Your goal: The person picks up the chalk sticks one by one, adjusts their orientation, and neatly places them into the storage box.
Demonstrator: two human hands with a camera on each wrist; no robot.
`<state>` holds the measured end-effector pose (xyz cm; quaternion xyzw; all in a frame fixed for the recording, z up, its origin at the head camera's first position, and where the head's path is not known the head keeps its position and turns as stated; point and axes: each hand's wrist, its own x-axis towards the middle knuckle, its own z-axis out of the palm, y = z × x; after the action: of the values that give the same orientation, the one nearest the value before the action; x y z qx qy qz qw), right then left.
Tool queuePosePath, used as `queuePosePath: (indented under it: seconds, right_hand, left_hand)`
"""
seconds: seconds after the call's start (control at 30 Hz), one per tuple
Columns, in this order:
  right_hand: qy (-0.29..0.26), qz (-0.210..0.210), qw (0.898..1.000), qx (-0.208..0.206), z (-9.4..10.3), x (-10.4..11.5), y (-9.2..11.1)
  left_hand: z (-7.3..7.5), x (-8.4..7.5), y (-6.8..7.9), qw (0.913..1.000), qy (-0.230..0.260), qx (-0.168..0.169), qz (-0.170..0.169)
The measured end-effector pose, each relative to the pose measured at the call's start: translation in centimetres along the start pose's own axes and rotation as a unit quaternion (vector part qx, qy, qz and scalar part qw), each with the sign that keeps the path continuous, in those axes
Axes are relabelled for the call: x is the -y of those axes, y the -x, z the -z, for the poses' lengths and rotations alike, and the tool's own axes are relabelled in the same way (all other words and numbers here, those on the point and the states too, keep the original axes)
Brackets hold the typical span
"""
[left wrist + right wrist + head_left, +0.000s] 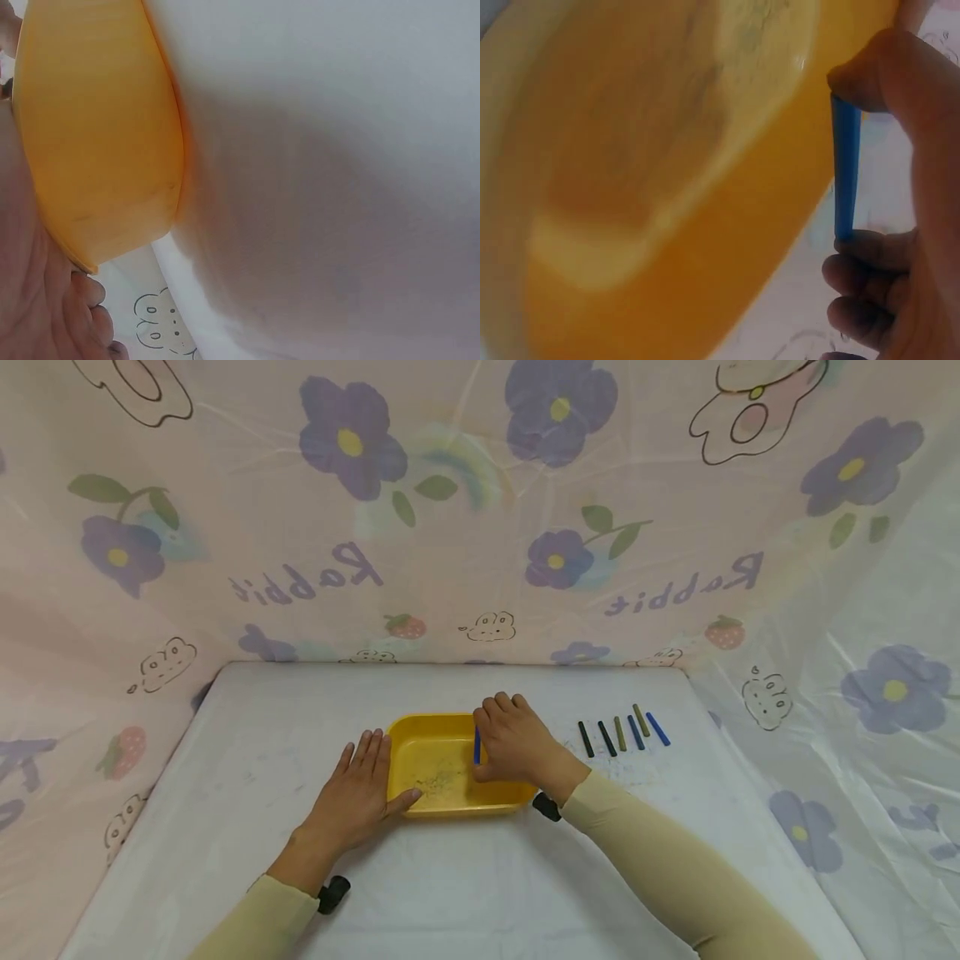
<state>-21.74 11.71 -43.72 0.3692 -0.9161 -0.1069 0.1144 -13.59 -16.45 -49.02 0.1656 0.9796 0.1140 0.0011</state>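
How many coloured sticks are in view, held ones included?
7. One light-blue stick is pinched in the right hand. Six lie right of the yellow tray, left to right: dark stick, second dark stick, olive stick, grey-blue stick, second olive stick, bright-blue stick. The hand may hide others.

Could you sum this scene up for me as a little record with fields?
Left hand: fingers straight at the left rim of the yellow tray
Right hand: pinches a blue stick by its ends, over the tray
Inside tray: dark specks
Right of tray: six loose sticks, two dark, two olive, two blue
Surface: white tabletop
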Motion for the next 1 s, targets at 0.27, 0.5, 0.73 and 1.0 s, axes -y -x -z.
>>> queuePosePath:
  seconds: [0.27, 0.5, 0.73, 1.0]
  right_hand:
    - [0.037, 0.03, 0.999, 0.021, -1.3, 3.5, -1.5]
    - [0.032, 0.038, 0.996, 0.073, -2.6, 4.7, -1.9]
    - [0.034, 0.048, 0.996, 0.069, -3.6, 5.5, -2.5]
    - [0.031, 0.048, 0.995, 0.084, -4.5, 5.9, -2.9]
  left_hand:
    - [-0.1, 0.1, 0.1, 1.0, -0.004, -0.006, -0.007]
    - [-0.1, 0.0, 0.1, 0.9999, 0.001, -0.009, -0.009]
    - [0.0, 0.0, 0.2, 0.9998, 0.013, -0.009, -0.009]
    - [0.1, 0.0, 0.1, 0.9997, 0.017, -0.011, -0.01]
